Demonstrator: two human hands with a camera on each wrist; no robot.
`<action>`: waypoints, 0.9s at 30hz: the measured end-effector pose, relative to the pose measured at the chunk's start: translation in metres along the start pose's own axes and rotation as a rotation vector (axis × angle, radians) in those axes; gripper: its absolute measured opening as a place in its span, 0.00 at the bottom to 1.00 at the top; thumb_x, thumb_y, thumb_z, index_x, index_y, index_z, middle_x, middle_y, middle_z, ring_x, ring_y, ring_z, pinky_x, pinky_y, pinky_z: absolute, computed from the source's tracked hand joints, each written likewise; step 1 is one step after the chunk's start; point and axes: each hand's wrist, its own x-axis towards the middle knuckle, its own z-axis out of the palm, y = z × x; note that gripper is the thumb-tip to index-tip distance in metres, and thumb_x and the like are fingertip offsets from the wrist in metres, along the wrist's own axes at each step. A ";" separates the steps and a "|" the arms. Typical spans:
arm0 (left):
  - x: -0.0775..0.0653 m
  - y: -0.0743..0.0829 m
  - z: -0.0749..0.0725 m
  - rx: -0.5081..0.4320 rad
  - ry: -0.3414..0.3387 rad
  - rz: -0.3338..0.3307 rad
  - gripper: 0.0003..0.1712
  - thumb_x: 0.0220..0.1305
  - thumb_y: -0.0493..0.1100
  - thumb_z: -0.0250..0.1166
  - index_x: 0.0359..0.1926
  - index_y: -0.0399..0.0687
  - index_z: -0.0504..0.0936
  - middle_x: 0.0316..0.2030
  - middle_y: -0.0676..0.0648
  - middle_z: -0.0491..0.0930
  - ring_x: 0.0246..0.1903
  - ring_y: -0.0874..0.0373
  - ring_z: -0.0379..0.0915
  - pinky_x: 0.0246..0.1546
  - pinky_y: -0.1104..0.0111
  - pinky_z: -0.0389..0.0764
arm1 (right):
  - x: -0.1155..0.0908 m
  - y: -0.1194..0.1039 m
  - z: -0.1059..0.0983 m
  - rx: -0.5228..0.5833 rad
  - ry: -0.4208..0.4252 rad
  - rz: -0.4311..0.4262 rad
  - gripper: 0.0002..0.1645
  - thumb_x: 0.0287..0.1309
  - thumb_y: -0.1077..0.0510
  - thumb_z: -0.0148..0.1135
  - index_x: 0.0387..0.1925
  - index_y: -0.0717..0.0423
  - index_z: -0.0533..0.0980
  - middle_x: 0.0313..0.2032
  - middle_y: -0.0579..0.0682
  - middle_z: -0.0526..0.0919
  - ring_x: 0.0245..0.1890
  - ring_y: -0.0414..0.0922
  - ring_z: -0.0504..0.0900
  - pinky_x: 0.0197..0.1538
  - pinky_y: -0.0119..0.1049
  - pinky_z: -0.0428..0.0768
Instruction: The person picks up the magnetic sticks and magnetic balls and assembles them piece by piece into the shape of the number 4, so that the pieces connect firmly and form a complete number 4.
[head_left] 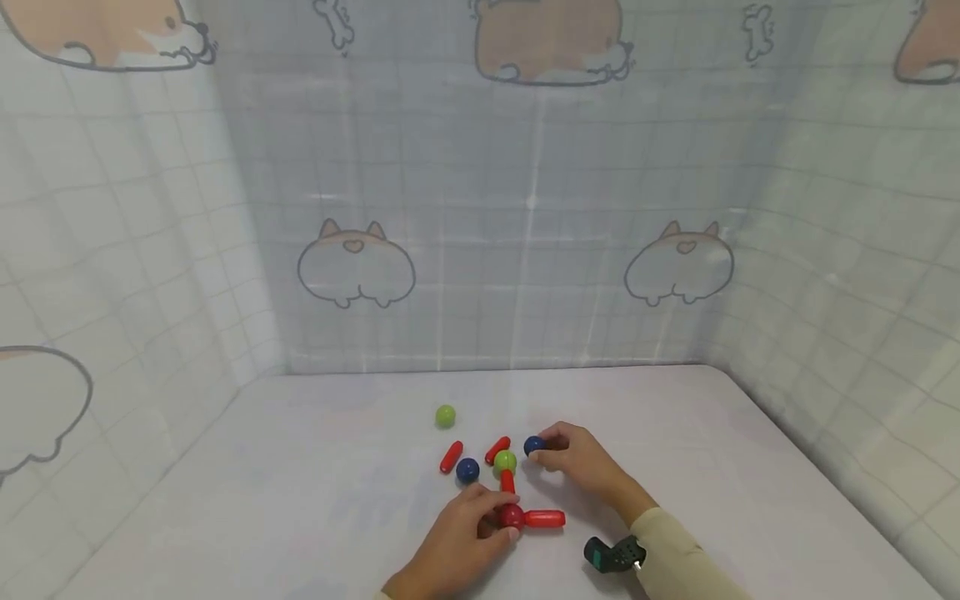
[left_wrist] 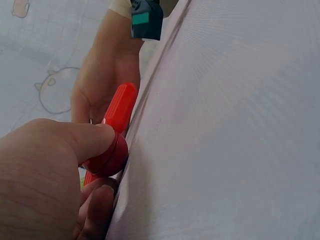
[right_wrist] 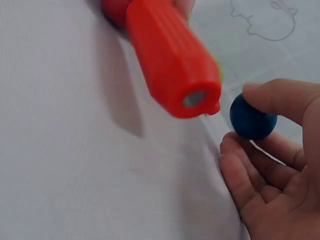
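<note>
My left hand (head_left: 465,537) pinches a red ball (head_left: 512,517) between thumb and fingers, low over the white table. Two red rods join that ball: one rod (head_left: 545,519) points right, the other rod (head_left: 507,481) points away and meets a green ball (head_left: 506,461). A silvery disc shows in the free end of the right-pointing red rod (right_wrist: 175,60) in the right wrist view. Beyond it, my right hand (head_left: 581,458) holds a dark blue ball (right_wrist: 252,117) between thumb and fingertips, apart from the joined pieces.
On the white tabletop (head_left: 300,467) lie a second blue ball (head_left: 467,471), a loose red rod (head_left: 451,457), another red rod (head_left: 497,450) beside the joined green ball, and a green ball (head_left: 446,416) farther back. A black wrist camera (head_left: 615,555) sits at the right sleeve. Patterned curtains (head_left: 480,183) enclose the table.
</note>
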 end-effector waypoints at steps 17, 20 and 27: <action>0.000 -0.004 0.003 -0.006 0.004 0.000 0.23 0.59 0.52 0.74 0.56 0.62 0.84 0.37 0.60 0.73 0.33 0.62 0.73 0.37 0.73 0.80 | -0.021 -0.008 -0.002 0.137 0.038 0.064 0.25 0.57 0.50 0.73 0.52 0.56 0.76 0.44 0.50 0.82 0.42 0.47 0.80 0.50 0.46 0.82; 0.000 -0.004 0.003 -0.005 0.007 -0.009 0.23 0.59 0.53 0.74 0.56 0.62 0.85 0.37 0.59 0.74 0.33 0.62 0.73 0.37 0.73 0.80 | -0.027 -0.009 -0.003 0.150 0.028 0.040 0.25 0.57 0.51 0.73 0.52 0.58 0.76 0.43 0.51 0.82 0.41 0.47 0.80 0.46 0.42 0.83; 0.001 -0.003 0.002 0.017 0.013 -0.001 0.24 0.58 0.53 0.75 0.56 0.59 0.85 0.38 0.60 0.73 0.34 0.63 0.73 0.36 0.73 0.80 | -0.045 -0.006 -0.006 0.149 0.020 0.015 0.30 0.58 0.49 0.72 0.58 0.57 0.74 0.42 0.52 0.83 0.34 0.47 0.82 0.44 0.42 0.83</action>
